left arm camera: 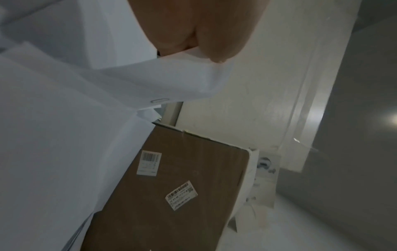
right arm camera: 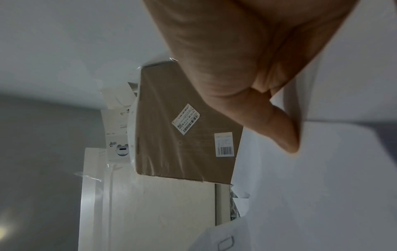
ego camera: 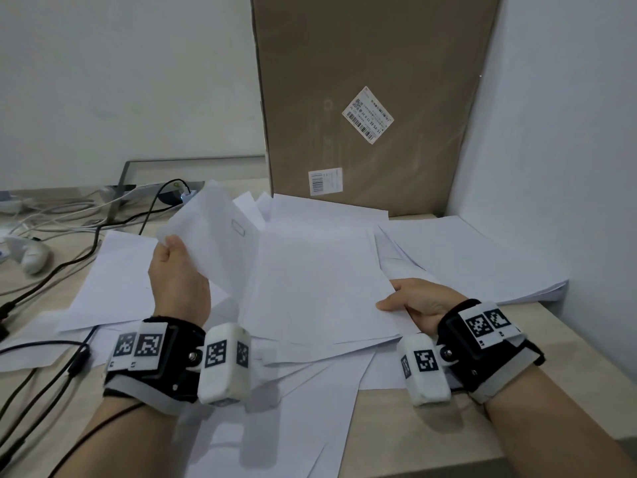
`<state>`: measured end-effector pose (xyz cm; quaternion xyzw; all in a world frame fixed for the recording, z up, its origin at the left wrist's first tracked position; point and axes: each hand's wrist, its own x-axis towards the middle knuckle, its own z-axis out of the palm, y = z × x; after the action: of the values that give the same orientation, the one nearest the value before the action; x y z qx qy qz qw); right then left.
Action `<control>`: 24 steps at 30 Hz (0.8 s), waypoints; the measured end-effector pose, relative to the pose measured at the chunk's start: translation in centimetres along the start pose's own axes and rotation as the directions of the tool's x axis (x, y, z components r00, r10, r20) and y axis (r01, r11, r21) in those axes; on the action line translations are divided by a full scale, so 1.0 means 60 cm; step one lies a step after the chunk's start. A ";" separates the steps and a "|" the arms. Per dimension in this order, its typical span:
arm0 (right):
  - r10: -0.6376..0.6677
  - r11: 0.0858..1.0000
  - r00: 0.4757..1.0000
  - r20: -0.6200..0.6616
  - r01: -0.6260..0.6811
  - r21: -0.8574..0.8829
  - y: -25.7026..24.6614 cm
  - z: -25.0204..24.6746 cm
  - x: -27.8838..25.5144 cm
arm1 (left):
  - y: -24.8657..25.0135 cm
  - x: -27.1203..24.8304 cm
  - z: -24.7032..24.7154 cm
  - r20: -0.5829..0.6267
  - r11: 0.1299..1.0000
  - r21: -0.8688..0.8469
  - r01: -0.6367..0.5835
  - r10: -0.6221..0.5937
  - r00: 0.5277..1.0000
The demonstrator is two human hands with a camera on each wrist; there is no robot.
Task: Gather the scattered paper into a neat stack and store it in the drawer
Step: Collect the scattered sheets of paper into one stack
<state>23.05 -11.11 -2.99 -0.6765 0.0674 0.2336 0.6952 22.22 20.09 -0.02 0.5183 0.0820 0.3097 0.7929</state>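
White paper sheets (ego camera: 320, 277) lie scattered over the wooden desk (ego camera: 413, 426). My left hand (ego camera: 179, 270) pinches the left edge of a lifted sheaf (ego camera: 213, 229), which bends upward; the left wrist view shows the thumb (left arm camera: 221, 42) clamped on the sheets (left arm camera: 171, 76). My right hand (ego camera: 417, 301) grips the right edge of the flat sheaf in the middle, its thumb (right arm camera: 281, 129) on top of the paper (right arm camera: 322, 186). More sheets (ego camera: 482, 260) lie at the right by the wall. No drawer is in view.
A tall brown cardboard box (ego camera: 372, 98) leans against the wall behind the papers. Black and white cables (ego camera: 69, 257) and a white controller (ego camera: 34, 257) lie at the left. A metal stand (ego camera: 117, 201) is at the back left. A white wall (ego camera: 568, 167) bounds the right.
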 end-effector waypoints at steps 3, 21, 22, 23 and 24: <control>0.024 1.000 1.000 -0.011 -0.024 -0.010 -0.001 0.003 -0.005 | 0.035 0.012 0.025 0.102 0.998 0.036 -0.055 0.051 0.993; 0.034 0.999 0.998 -0.056 -0.033 0.029 -0.009 0.003 -0.019 | 0.083 -0.062 0.039 0.709 0.601 0.624 -0.499 -0.168 0.685; 0.035 0.999 0.998 -0.060 -0.033 0.034 -0.009 0.004 -0.020 | 0.067 -0.059 0.024 0.684 0.552 0.673 -0.492 -0.213 0.697; 0.034 0.999 0.998 -0.060 -0.031 0.044 -0.009 0.005 -0.022 | 0.053 -0.057 0.009 0.656 0.498 0.715 -0.491 -0.234 0.718; 0.032 0.998 0.998 -0.058 -0.029 0.058 -0.009 0.007 -0.022 | 0.043 -0.054 -0.004 0.626 0.448 0.748 -0.489 -0.231 0.745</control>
<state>22.04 -11.02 -1.91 -0.6618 0.1047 0.2224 0.7083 18.49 19.15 1.50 0.9282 -0.0941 0.0840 0.3499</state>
